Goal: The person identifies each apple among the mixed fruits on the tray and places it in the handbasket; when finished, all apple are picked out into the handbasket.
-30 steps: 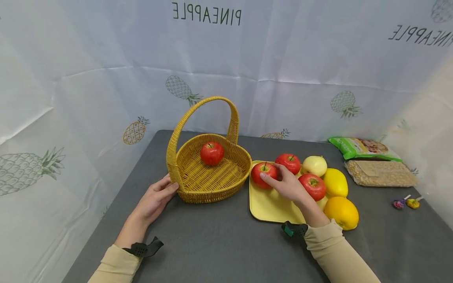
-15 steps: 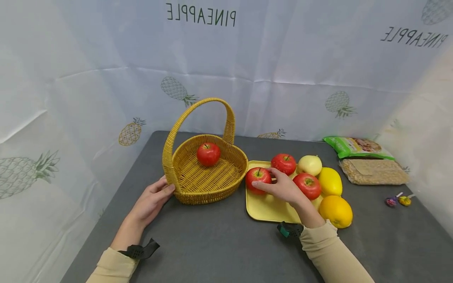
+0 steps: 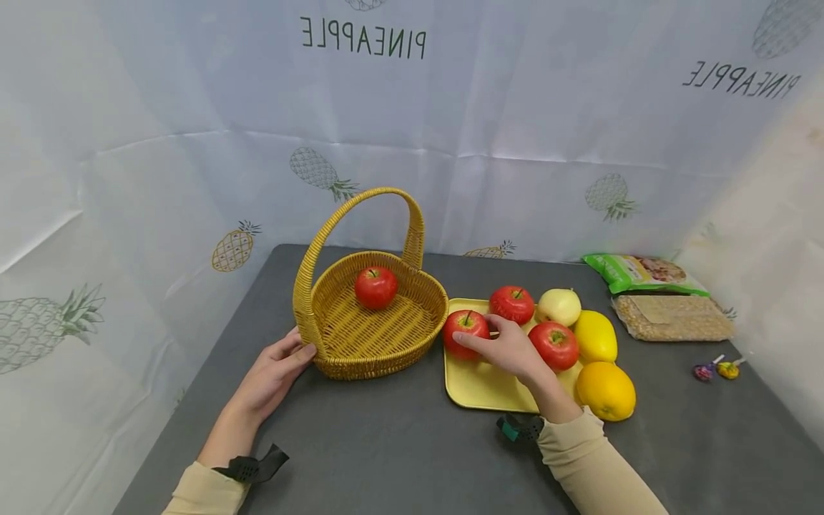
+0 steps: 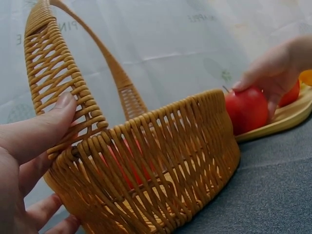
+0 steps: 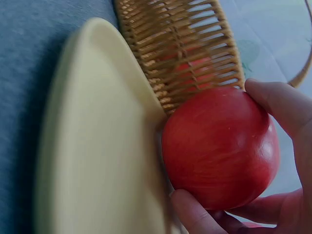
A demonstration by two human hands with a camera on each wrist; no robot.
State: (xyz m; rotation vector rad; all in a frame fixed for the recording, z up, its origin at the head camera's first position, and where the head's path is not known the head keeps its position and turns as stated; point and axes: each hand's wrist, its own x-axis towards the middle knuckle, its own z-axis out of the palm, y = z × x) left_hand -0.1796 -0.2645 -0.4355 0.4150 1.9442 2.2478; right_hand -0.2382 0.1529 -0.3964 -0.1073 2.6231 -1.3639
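Observation:
A yellow woven basket [image 3: 376,368] with a tall arched handle stands on the table, one red apple [image 3: 375,287] inside it. At its left end, my left hand [image 3: 273,372] holds the basket's side, thumb on the foot of the handle and fingers along the outer wall. My right hand [image 3: 508,348] grips a second red apple [image 5: 219,146] by its sides, thumb and fingers spread round it. This apple is over the left edge of the yellow tray [image 3: 479,390], close beside the basket wall. Whether it still touches the tray is hard to tell.
Two more red apples [image 3: 553,346], a pale yellow-green fruit [image 3: 559,307], a yellow lemon-like fruit [image 3: 595,336] and an orange [image 3: 606,391] crowd the tray's right side. Beyond lie a green food packet [image 3: 644,273], a bag of grains [image 3: 672,318] and two lollipops [image 3: 704,371].
The whole head view has shifted slightly. My right hand has closed further round the apple, which has moved little against the tray. My left hand has stayed at the basket.

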